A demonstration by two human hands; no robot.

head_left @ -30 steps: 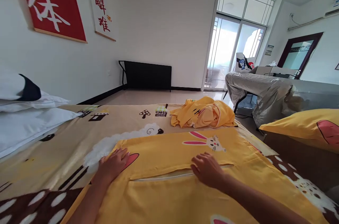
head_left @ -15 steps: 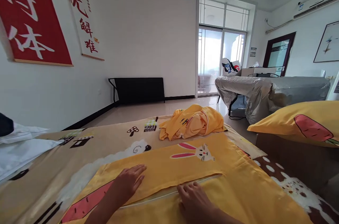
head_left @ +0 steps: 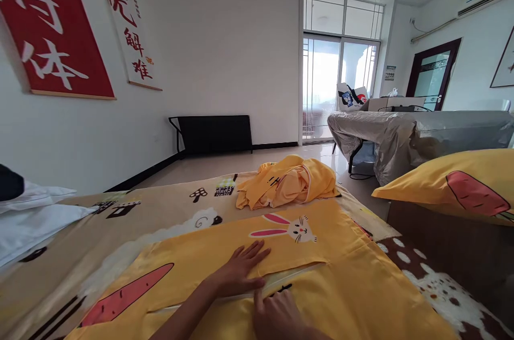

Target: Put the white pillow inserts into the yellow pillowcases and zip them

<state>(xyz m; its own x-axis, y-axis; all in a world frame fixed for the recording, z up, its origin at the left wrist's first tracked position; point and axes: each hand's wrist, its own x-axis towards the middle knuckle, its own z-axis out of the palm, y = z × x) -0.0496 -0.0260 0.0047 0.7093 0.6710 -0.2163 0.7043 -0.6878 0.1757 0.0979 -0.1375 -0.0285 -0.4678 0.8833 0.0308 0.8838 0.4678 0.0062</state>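
A yellow pillowcase (head_left: 341, 286) with a printed rabbit and carrot lies spread flat on the bed. A long slit runs across it, with a pale line along the opening. My left hand (head_left: 241, 270) rests on the flap above the slit, its fingers stretched out toward the rabbit. Just below, my right hand (head_left: 279, 316) is at the slit's edge with its fingers curled in. Its thumb side touches or nearly touches the left hand; what it grips, if anything, is hidden. A dark printed mark shows beside its knuckles.
A crumpled heap of yellow-orange cloth (head_left: 289, 184) sits beyond the pillowcase on the patterned bed sheet (head_left: 160, 211). A yellow pillow (head_left: 450, 184) with a carrot print is at the right, and white cloth (head_left: 36, 222) at the left. A plastic-covered table (head_left: 401, 131) stands behind.
My left hand has slid right along the flap, close to the right hand. My right hand has moved slightly down and left, and its fingers have curled. The view has shifted a little.
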